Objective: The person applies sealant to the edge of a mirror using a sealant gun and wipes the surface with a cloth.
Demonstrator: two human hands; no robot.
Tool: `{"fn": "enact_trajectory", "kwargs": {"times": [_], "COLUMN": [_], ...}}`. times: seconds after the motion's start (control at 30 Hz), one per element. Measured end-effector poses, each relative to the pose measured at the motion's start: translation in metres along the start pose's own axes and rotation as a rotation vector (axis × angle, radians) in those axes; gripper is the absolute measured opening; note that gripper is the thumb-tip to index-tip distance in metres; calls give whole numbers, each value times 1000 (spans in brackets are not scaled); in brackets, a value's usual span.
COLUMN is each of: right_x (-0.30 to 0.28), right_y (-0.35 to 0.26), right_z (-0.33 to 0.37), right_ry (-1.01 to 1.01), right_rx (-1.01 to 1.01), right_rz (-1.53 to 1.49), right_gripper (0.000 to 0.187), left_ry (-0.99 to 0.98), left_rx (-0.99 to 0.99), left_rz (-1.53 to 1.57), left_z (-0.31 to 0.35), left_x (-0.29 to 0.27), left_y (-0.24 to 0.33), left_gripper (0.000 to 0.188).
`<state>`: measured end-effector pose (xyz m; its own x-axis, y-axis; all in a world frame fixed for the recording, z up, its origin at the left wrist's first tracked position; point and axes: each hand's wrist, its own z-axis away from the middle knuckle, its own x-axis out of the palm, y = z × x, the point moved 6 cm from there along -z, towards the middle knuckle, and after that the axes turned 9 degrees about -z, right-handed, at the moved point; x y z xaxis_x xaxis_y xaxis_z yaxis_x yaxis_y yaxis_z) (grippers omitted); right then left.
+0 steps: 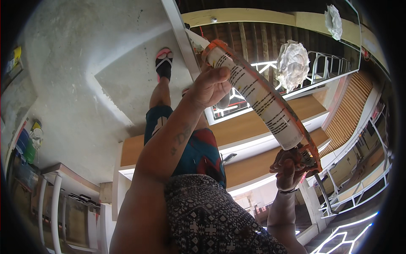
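Note:
An orange caulking gun loaded with a white sealant cartridge slants across the view, its white nozzle toward the upper left. My left hand is closed around the front part of the cartridge, with the thumb on its near side. At the rear end, my right hand is wrapped around the gun's handle, and its fingers partly hide the trigger. Beyond the cartridge, a white crumpled wad lies against a shiny, mirror-like panel. The nozzle's tip is close to the panel's white edge.
A second white wad sits at the panel's far corner. Brown wooden boards with white edges run beneath my arms. A slatted wooden piece stands at the right. My sandalled foot rests on the concrete floor, and a white-legged table is at lower left.

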<state>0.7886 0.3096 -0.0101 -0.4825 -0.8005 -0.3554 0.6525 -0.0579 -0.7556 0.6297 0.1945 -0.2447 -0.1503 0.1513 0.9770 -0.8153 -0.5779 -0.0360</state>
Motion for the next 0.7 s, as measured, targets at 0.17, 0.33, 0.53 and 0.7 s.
{"fn": "enact_trajectory", "kwargs": {"times": [0.17,0.33,0.53,0.7], "right_x": [-14,-12,-15,0], "right_y": [12,11,22,25], "right_z": [10,14,21,19], "right_ry": [35,20,-60,-77], "right_rx": [33,33,32,-12], "right_rz": [-18,-22,-98,-290], "right_gripper": [21,18,31,49], "left_ry": [35,-51,46,7], "left_rx": [-52,51,-53,5], "left_rz": [27,-6,3,-1], "left_z": [10,17,17,15], "left_x": [-5,-9,0,2], "left_y": [-13,-20,-21,-21], "left_gripper": [49,42,45,44]}}
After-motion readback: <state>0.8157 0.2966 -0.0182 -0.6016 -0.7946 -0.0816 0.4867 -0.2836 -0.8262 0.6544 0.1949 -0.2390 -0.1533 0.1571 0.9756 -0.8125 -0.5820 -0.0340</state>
